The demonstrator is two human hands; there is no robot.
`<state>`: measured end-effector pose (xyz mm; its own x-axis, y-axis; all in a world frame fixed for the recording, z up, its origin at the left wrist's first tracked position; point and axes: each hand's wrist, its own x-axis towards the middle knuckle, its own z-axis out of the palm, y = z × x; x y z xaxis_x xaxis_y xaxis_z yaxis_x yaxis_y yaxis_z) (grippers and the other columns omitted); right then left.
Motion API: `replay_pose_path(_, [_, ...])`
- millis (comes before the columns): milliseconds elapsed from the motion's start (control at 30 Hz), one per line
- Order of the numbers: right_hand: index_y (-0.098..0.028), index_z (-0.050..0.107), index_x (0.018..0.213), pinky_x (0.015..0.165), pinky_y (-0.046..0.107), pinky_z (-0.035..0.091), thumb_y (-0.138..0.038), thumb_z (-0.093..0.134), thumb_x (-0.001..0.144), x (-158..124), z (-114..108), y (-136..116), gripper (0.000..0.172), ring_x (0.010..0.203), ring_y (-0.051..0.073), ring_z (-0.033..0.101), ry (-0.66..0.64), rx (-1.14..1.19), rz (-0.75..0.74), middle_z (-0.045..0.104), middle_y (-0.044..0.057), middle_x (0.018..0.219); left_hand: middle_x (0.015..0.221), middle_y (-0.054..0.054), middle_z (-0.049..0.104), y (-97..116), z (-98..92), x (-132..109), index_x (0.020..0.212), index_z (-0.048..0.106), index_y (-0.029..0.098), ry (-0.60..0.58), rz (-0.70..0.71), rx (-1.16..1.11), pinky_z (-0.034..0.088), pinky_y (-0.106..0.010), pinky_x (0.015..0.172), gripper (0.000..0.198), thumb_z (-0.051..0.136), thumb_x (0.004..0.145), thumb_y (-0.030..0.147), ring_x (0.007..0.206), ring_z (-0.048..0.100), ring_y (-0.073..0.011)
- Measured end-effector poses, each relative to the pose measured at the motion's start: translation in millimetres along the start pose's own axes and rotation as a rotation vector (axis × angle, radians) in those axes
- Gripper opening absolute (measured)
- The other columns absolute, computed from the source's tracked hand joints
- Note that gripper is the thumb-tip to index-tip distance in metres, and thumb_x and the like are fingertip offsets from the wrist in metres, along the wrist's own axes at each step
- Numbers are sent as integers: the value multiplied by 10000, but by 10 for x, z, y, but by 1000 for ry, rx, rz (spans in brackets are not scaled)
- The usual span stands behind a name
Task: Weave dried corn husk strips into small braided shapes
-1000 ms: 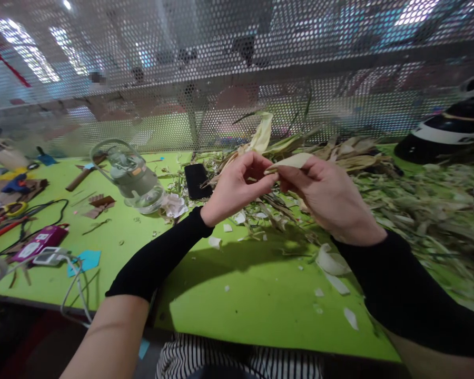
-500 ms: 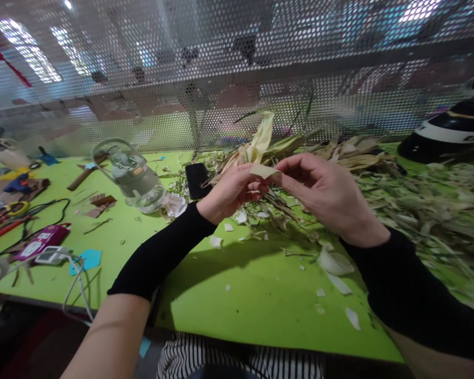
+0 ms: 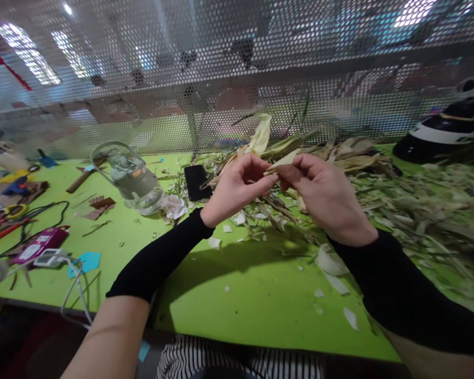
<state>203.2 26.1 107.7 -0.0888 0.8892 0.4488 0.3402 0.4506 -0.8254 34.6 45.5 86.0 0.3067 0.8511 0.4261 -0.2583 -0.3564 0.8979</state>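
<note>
A pale piece of husk point(image 3: 286, 160) is pinched between my two hands above the green table point(image 3: 237, 310). My left hand point(image 3: 240, 184) grips its left end between thumb and fingers. On its right side, my right hand point(image 3: 319, 192) is closed on the same piece, and its fingertips nearly touch those of the left. Behind the hands lies a pile of dried husks point(image 3: 351, 152), with a pale yellow husk point(image 3: 261, 136) standing up from it. Small cut scraps are scattered below the hands.
A clear bottle point(image 3: 136, 179) and a black phone point(image 3: 196, 182) stand and lie left of the hands. Farther left are a purple device point(image 3: 43, 245), cables and a hammer point(image 3: 80, 180). Shredded husks point(image 3: 426, 210) cover the right side. A perforated metal screen point(image 3: 221, 105) rises behind.
The left thumb has come up against the fingers, and the right hand has moved slightly left. The held husk has turned, its broad end now pointing up and right.
</note>
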Motion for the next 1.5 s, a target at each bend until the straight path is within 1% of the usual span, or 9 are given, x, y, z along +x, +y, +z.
replay_pose_path(100, [-210,647,722,613,278,472,-544,739,887,-4,11,10,384,638,133,537,-5,23,8,622,4,679,732,49,643,-2,-10,1,840,540,173,18,-5,16,529,-183,620,272,801,846,250,608,609,-43])
replay_pose_path(267, [-214,684,810,623,285,489,-528,794,834,-14,38,-17,334,667,140,574,11,63,10,672,8,744,692,48,648,19,-21,-1,826,522,174,12,-156,-76,486,-159,576,208,712,900,212,612,616,-45])
replay_pose_path(500, [-224,683,853,615,287,500,-416,782,845,-32,0,-57,216,673,147,584,-38,40,58,677,5,758,747,57,626,79,7,-5,825,528,179,40,-257,-83,495,-164,603,207,734,845,192,671,607,-47])
replay_pose_path(767, [-225,630,849,604,316,477,-284,732,819,-60,24,-93,122,637,147,549,-31,12,62,638,0,750,758,38,645,79,0,-33,860,593,179,13,-27,197,505,-191,663,124,691,829,109,645,591,-59])
replay_pose_path(933, [-268,642,881,669,369,532,-277,770,802,-109,-10,-147,151,749,203,609,34,-16,-5,682,34,855,817,9,695,107,14,-91,845,638,180,25,138,320,505,-204,681,132,769,824,176,705,606,-84])
replay_pose_path(1133, [-259,657,887,704,370,570,-326,755,818,-107,-36,-215,138,784,201,647,17,95,43,696,28,868,740,26,667,135,34,-56,818,607,174,23,-48,35,526,-220,667,377,857,783,454,639,607,-72])
replay_pose_path(1200, [-262,658,870,700,367,576,-305,739,819,-97,-31,-219,105,783,200,653,14,131,81,696,29,871,760,25,678,130,49,-48,816,604,170,12,-54,-17,532,-219,677,423,876,751,489,649,619,-69])
replay_pose_path(1367, [-268,619,827,699,345,588,-278,733,774,-69,-3,-161,126,769,185,655,8,305,160,686,11,861,740,35,672,107,72,-54,790,594,166,48,-23,-33,516,-197,673,383,901,734,388,660,612,-58])
replay_pose_path(1500, [-247,688,881,771,340,593,-380,811,794,-58,-14,-110,202,800,175,669,-12,234,78,700,9,868,739,27,680,139,15,-38,817,605,161,49,-218,-166,545,-202,701,237,811,830,277,667,643,-62])
